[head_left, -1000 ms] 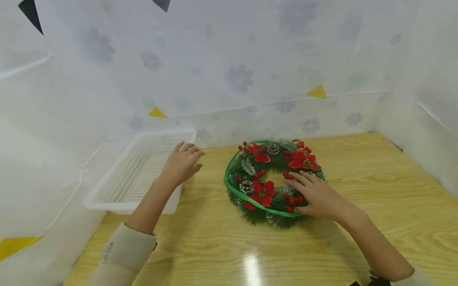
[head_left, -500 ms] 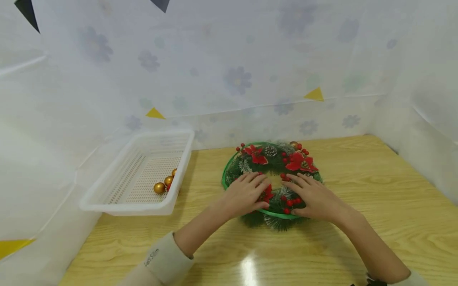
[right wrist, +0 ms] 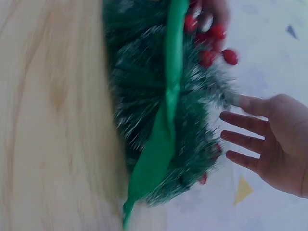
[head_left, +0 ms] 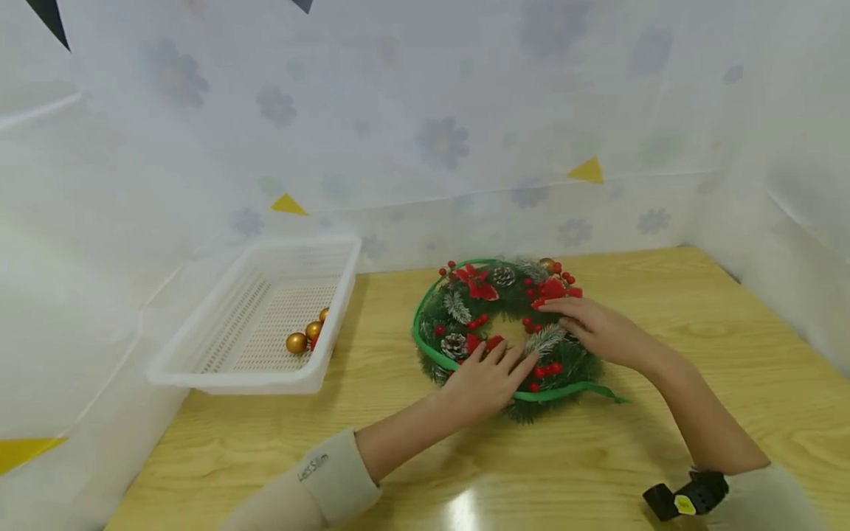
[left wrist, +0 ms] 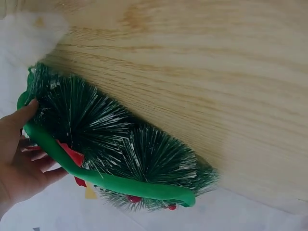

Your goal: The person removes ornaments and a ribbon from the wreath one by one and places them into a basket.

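A flower-printed sheet (head_left: 398, 88) is hanging behind everything, beyond both grips. Below them, a wood-grain counter (head_left: 697, 332) is spreading out. Well to the left of the left grip, a white basket (head_left: 246, 382) is standing, its near rim facing the person. The wreath (head_left: 508, 293) is lying flat on the counter, directly beneath both grips. The left grip (head_left: 486, 383) is resting on its near side, fingers straight and slightly spread. The right grip (head_left: 607, 332) is lying over its right side, fingers straight and apart in the right wrist view, one fingertip reaching the tip of a frosted sprig (head_left: 546, 339); blur is hiding whether they are touching. A green ribbon (head_left: 551, 394) is running around the wreath's left and near edges, passing by the left grip, its loose end sticking out on the near side of the right grip. A red flower (head_left: 476, 282) is showing beyond the left grip, beside a pine cone (head_left: 503, 276). Three gold balls (head_left: 296, 343) are sitting in the basket, left of the left grip. Red berries (head_left: 548, 370) are clustering between the grips.
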The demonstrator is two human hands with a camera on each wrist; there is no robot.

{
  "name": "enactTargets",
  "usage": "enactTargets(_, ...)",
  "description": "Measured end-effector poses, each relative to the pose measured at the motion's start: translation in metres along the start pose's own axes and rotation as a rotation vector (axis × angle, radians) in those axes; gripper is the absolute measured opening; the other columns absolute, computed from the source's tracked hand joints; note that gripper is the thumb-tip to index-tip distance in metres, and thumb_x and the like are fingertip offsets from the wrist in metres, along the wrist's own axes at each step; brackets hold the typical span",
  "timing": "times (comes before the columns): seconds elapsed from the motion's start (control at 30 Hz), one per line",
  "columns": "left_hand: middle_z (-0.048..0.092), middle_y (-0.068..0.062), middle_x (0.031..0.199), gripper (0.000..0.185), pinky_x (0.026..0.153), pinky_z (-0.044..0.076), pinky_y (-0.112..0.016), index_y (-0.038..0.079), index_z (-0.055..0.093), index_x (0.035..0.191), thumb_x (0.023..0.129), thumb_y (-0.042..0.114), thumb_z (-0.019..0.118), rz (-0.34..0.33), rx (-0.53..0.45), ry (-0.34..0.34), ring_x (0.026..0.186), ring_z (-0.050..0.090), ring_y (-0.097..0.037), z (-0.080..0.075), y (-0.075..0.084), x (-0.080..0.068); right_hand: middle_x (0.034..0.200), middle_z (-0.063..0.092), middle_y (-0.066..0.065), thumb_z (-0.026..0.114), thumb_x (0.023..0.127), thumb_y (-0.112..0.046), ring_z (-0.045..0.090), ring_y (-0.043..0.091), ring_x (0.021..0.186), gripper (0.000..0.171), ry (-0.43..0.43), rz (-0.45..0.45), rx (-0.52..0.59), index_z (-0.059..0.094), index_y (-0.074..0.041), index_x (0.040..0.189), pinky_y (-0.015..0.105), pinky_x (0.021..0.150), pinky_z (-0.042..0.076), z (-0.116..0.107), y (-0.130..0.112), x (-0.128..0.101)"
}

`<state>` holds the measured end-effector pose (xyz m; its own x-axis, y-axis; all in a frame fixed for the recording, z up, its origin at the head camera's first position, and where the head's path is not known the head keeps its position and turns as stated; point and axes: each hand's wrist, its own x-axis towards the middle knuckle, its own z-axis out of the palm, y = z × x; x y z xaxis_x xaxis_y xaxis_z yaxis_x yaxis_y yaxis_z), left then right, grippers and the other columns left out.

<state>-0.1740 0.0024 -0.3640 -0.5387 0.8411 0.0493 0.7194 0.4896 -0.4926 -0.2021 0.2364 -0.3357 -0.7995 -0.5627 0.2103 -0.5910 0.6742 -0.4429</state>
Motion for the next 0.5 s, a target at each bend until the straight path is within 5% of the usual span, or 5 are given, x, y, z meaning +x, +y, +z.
enactTargets(0.17,0.028,-0.005,0.146,0.070,0.097,0.040,-0.037,0.012,0.020,0.147,0.092,0.037,0.055,0.043,-0.060,0.033,0.123,0.041,-0.021,0.006,-0.009,-0.007,0.125,0.049,0.025,0.036,0.081,0.022,0.041,0.045,0.116,0.051,-0.058,0.047,-0.070,0.053,0.003,0.125,0.058,0.089,0.038,0.004,0.017,0.007)
enactTargets(0.33,0.025,-0.006,0.147,0.067,0.101,0.034,-0.035,0.012,0.019,0.147,0.093,0.026,0.055,0.093,-0.126,0.002,0.127,0.036,-0.021,0.015,-0.027,-0.019,0.121,0.053,0.024,0.038,0.083,0.018,0.046,0.043,0.113,0.046,-0.074,0.018,-0.157,0.056,0.003,0.122,0.056,0.088,0.040,0.012,0.019,0.006)
enactTargets(0.5,0.024,-0.004,0.149,0.072,0.103,0.031,-0.033,0.016,0.022,0.147,0.089,0.032,0.060,0.106,-0.129,0.002,0.129,0.033,-0.021,0.026,-0.051,-0.035,0.118,0.056,0.020,0.045,0.088,0.010,0.049,0.040,0.109,0.036,-0.036,-0.043,-0.177,0.056,0.001,0.121,0.054,0.087,0.042,0.021,0.003,0.000)
